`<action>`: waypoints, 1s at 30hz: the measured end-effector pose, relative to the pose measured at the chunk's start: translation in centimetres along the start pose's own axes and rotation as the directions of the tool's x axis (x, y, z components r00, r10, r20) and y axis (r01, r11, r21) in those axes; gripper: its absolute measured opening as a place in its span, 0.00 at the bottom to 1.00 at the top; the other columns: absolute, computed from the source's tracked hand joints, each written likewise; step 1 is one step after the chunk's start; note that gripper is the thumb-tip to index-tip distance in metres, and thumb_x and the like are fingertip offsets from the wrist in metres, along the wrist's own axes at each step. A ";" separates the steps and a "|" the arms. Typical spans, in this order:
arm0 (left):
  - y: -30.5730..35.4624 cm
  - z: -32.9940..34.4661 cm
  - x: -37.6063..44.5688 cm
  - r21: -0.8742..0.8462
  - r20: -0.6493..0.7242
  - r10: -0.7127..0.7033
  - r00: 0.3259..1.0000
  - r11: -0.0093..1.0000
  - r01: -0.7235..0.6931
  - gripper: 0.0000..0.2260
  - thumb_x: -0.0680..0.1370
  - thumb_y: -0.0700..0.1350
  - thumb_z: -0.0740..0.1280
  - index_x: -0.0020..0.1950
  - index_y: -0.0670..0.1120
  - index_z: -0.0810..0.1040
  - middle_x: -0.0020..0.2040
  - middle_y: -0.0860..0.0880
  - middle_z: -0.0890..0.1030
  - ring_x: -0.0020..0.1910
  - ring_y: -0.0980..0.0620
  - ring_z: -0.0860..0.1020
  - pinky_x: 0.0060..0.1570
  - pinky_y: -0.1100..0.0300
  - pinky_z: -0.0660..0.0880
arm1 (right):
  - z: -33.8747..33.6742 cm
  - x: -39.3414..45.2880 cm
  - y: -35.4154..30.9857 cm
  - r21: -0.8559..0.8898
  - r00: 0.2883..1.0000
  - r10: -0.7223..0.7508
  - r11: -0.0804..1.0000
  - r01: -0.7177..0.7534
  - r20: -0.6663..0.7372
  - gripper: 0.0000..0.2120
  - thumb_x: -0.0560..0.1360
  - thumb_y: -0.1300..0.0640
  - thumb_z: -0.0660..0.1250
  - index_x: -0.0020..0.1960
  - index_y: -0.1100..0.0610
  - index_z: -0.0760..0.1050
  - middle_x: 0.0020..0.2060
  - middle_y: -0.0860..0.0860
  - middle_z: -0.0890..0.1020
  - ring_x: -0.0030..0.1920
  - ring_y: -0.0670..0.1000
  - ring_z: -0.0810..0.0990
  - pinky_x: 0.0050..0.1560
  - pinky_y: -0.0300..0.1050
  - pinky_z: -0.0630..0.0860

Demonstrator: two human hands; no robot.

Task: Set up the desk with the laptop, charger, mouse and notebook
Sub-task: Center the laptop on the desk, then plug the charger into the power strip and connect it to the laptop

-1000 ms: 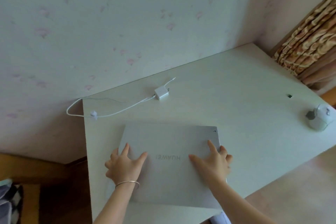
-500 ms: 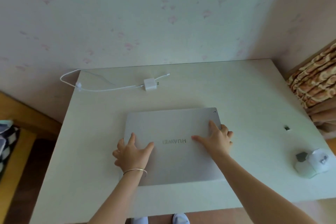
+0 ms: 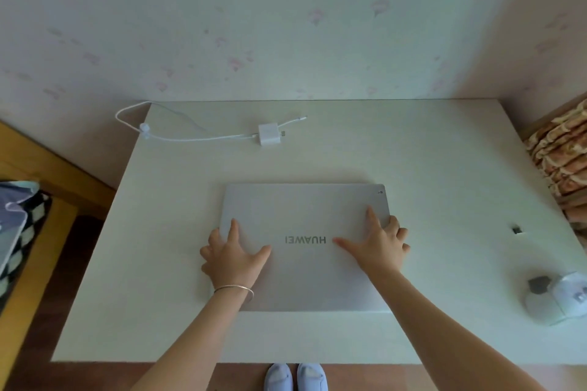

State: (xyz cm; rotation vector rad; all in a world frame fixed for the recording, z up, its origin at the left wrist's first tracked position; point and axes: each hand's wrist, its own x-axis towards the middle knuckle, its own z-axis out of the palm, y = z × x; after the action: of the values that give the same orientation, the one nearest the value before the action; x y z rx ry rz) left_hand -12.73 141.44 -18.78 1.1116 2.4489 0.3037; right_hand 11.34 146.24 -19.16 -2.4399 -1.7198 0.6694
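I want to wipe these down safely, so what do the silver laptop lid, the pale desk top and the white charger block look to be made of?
The closed silver laptop looks like matte brushed or anodised metal: even grey sheen, inlaid logo. The pale desk top seems a laminate or painted board, smooth with faint grain. The small white charger block and its cable look like glossy plastic.

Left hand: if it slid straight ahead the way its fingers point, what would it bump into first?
The left hand lies flat on the closed laptop, fingers pointing toward the wall. Past the laptop's far edge comes bare desk, then probably the white charger cable, just left of the charger block. Depth is hard to judge.
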 end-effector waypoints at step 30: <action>5.0 -9.3 27.9 0.411 0.167 0.506 0.846 0.745 -0.526 0.18 0.70 0.57 0.64 0.58 0.54 0.72 0.54 0.49 0.77 0.59 0.45 0.69 0.59 0.48 0.64 | 2.6 12.9 -26.9 -0.299 0.878 -0.472 0.829 0.472 0.077 0.35 0.75 0.57 0.62 0.76 0.51 0.48 0.75 0.53 0.54 0.72 0.54 0.59 0.66 0.50 0.63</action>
State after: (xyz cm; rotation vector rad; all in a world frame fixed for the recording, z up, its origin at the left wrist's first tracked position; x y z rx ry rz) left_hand -30.11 165.62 -16.95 1.9806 2.1700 -0.1393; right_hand -9.70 167.43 -17.01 -2.0191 -2.4623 0.3553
